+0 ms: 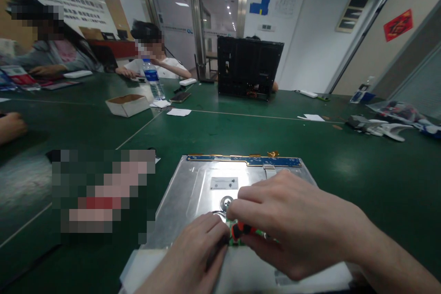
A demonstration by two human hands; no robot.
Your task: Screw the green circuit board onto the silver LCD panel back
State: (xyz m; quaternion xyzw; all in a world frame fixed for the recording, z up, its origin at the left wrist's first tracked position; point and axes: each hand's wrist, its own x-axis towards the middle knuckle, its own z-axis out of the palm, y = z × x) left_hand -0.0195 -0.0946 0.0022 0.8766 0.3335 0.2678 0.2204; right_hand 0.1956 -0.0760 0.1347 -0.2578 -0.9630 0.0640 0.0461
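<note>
In front of me lies a silver metal panel, like the back of a flat display, with a blue circuit strip along its far edge. A round metal disc with a screw sits near its middle. My right hand is closed around a red-and-black tool handle, mostly hidden by the fingers. Beneath it shows part of a green circuit board. My left hand rests at the board's left side, fingers bent and together; what they pinch, if anything, is hidden.
White sheet material lies under the panel's near edge. Farther off on the green table are a small open box, a water bottle, an upright black display and plastic scraps. People sit across and at left.
</note>
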